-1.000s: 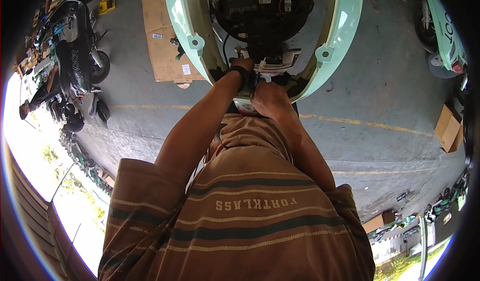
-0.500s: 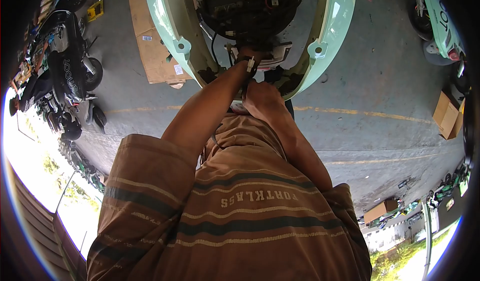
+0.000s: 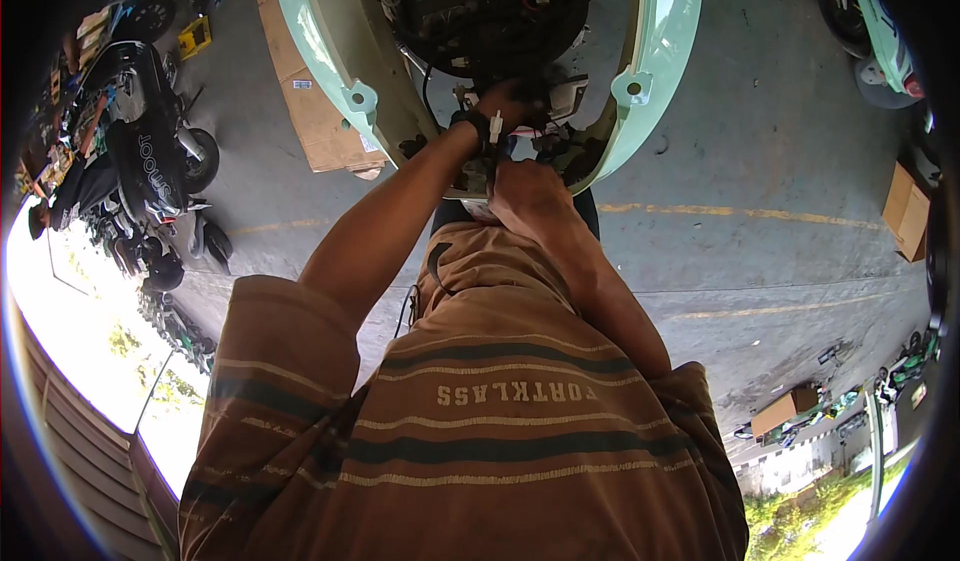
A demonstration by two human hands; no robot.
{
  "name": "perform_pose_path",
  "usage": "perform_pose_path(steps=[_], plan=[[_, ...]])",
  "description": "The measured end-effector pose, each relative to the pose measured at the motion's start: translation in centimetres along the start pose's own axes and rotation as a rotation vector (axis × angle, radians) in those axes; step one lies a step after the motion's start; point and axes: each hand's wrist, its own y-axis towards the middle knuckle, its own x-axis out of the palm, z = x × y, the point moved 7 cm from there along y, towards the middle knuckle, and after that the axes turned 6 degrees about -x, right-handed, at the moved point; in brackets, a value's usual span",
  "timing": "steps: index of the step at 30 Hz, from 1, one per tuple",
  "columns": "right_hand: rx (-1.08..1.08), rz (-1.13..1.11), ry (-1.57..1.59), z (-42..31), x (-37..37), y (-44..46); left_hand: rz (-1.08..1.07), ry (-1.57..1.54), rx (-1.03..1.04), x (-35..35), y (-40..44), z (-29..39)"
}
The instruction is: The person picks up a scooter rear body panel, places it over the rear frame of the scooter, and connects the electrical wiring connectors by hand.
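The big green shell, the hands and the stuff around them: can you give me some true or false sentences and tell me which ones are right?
1. The green shell curves around both sides of the left hand. True.
2. The black band is on the right wrist. False: it is on the left wrist.
3. In the picture, the left hand is higher up than the right hand. True.
4. The cardboard sheet lies on top of the green shell. False: it is on the floor, to the left of the shell in the picture.
5. A black scooter is on the left of the picture. True.
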Motion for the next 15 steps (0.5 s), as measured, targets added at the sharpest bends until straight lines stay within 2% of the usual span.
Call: perform_pose_path(steps=[3,5,6,8,11,15], plan=[[-0.022,-0.003,-0.015,-0.2,-0.2,-0.1,-0.065,0.082,-0.022,-2.7,-0.9,2.1],[-0.043,-0.004,-0.030,-0.2,-0.1,-0.3,0.082,0.064,0.049,-5.0,-4.2,8.4],[-0.049,0.013,-0.034,-0.2,-0.2,-0.3,0.085,0.066,0.051,-5.4,-4.2,9.3],[-0.062,0.026,-0.042,0.0,0.0,-0.4,0.010,-0.216,0.002,-5.8,-4.2,9.7],[-0.147,0.092,-0.102,-0.4,-0.2,-0.6,0.033,-0.054,0.127,-6.3,-3.2,9.3],[-0.156,0.099,-0.127,-0.5,-0.5,-0.7,0.004,-0.111,0.095,-6.1,-3.2,8.8]])
